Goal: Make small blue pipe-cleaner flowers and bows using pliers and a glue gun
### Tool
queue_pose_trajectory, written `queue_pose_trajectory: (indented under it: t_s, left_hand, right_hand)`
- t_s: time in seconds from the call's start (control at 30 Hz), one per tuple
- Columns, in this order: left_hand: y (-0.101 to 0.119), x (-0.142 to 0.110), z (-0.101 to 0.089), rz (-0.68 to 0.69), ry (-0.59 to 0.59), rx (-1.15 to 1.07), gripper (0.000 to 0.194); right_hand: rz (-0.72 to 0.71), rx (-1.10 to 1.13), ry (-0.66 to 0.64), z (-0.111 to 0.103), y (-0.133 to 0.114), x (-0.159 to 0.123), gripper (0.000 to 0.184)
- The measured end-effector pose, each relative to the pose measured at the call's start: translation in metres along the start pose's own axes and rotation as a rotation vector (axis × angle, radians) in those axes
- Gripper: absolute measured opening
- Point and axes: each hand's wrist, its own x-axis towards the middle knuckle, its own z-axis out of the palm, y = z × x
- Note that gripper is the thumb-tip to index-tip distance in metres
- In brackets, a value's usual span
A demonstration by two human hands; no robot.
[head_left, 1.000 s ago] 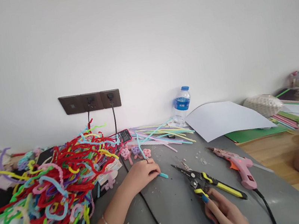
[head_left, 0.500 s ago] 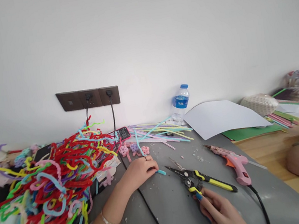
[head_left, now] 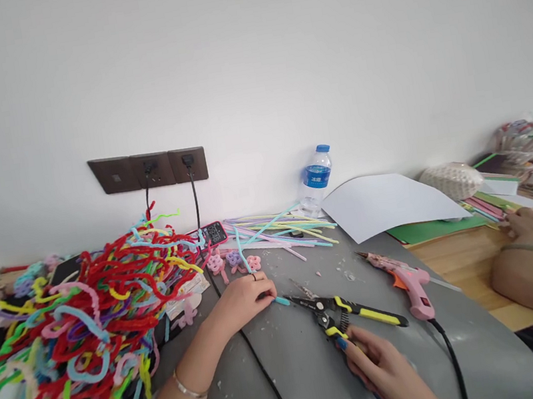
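Note:
My left hand (head_left: 245, 301) is closed around a light blue pipe cleaner (head_left: 242, 247); one length sticks up above the fingers and a short bent end shows on the right. My right hand (head_left: 373, 361) grips one handle of the black-and-yellow pliers (head_left: 322, 312), whose handles are spread apart. The pliers' jaws look parted, their tip right beside the short blue end; I cannot tell if they touch. Small pink and purple pipe-cleaner flowers (head_left: 233, 261) lie just behind my left hand.
A tangled heap of coloured pipe cleaners (head_left: 107, 312) covers the left. Straight ones (head_left: 281, 229) lie at the back near a water bottle (head_left: 316, 178). A pink glue gun (head_left: 411, 284) with a cord rests at right. Another person's arm (head_left: 529, 259) is on the wooden table.
The pliers and my right hand have moved left, bringing the jaw tip up to the blue end. The whole view has shifted slightly. The other person's hand has moved toward the coloured sticks.

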Motion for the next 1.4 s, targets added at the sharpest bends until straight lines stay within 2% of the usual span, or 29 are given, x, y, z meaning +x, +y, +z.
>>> queue_pose_trajectory:
  t_s: [0.27,0.47,0.67,0.83,1.4]
  left_hand:
    - [0.004,-0.002,-0.004,-0.009,0.006,0.025,0.014]
    - [0.006,-0.002,-0.004,0.001,0.017,0.059,0.015]
    - [0.006,-0.003,-0.005,-0.004,0.018,0.069,0.014]
    - [0.008,-0.003,-0.006,-0.012,0.011,0.069,0.014]
    - [0.004,-0.002,-0.003,-0.007,0.001,0.057,0.014]
  right_hand:
    - [0.020,-0.020,-0.037,-0.003,-0.002,0.001,0.059]
    - [0.027,-0.026,-0.017,-0.002,-0.008,0.000,0.059]
    - [0.084,-0.051,-0.066,-0.005,-0.012,0.003,0.061]
    - [0.120,-0.094,-0.082,-0.009,-0.013,0.005,0.057]
    - [0.108,-0.062,-0.079,-0.009,-0.013,0.003,0.052]
